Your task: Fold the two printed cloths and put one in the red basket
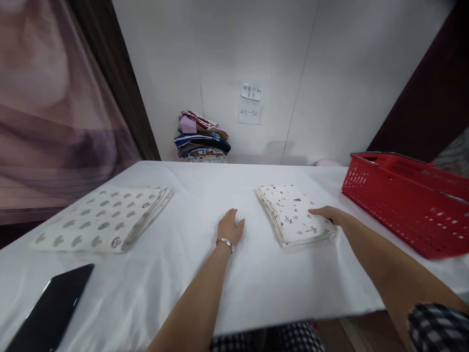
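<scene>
My left hand (230, 229) lies on the white tabletop with its fingers stretched out and nothing in it; a silver bracelet circles the wrist. To its right is a folded white cloth (291, 215) with small printed figures, lying flat with its layered edge facing left. My right hand (330, 215) grips that cloth at its right edge, thumb on top, the other fingers hidden beneath it. Over on the left rests a second folded cloth (98, 217), cream with grey, green and brown mushroom-like prints. Neither hand touches it.
A red plastic basket (399, 205) stands at the right of the table. A black phone (54, 308) lies at the front left. Behind the far edge rises a stack of folded fabrics (203, 139). Paper notes (250, 113) hang on the wall; a pink curtain (54, 107) is on the left.
</scene>
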The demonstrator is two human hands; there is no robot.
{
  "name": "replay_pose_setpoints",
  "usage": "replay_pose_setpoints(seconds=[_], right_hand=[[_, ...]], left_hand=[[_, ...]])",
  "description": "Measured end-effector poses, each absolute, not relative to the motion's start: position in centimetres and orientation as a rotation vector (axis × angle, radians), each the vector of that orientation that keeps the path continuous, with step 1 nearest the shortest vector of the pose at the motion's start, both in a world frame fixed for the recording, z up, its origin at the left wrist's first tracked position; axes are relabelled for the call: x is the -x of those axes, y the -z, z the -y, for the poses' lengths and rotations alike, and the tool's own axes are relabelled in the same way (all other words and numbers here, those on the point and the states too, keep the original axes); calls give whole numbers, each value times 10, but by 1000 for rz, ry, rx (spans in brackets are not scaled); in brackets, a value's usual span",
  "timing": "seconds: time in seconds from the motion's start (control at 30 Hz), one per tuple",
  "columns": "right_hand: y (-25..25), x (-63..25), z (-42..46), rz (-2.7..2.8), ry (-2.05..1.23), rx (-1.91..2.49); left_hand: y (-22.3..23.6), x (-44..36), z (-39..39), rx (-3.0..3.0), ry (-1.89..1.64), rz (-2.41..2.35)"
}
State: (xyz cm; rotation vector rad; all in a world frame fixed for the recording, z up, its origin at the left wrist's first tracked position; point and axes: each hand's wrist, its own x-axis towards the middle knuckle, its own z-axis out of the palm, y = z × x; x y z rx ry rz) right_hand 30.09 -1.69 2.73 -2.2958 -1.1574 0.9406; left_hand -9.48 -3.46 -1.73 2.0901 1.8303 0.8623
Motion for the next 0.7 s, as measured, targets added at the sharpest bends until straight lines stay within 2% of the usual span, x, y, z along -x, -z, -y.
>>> replay_pose_setpoints(seconds=[0.1,0.3,0.43,0.6,0.7], right_hand=[[-36,-296,33,1051,-1184,2307],[-33,-282,64,1055,-1529,1907],[-23,-275,86,1017,-1647,1807],[-25,-279,95,1148,-1273,2120],[-32,-276,94,1402,-833,2392]], left_hand=[[18,91,38,-2096,-844,-1720],[15,87,42,-2064,-755,-1645],[13,86,46,-2069,-777,-1599],[8,76,58,-2108,-763,-1508],[4,69,66,-2165,-710,-1433]])
